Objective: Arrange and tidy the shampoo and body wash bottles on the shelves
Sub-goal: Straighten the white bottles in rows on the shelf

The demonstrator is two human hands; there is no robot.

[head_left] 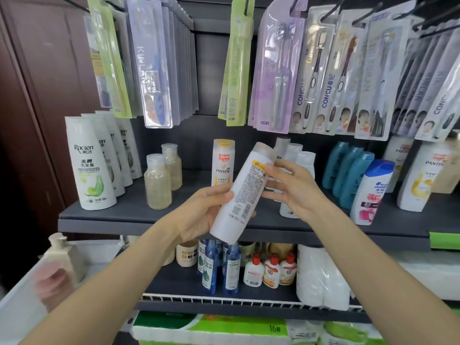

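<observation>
White bottle [245,192]: tilted, left hand [199,210] gripping low, right hand [291,188] apparently pinching high. Risk: slipping, toppling upright Pantene bottle [223,162] behind.

Two bare forearms, no sleeves; hands [199,210] ungloved, short plain nails, no rings or watch.

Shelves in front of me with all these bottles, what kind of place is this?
Most likely a shop's toiletries aisle. Packaged toothbrushes hang on hooks above a dark shelf stocked with rows of identical shampoo bottles, and both hands hold a white bottle with a barcode label.
</observation>
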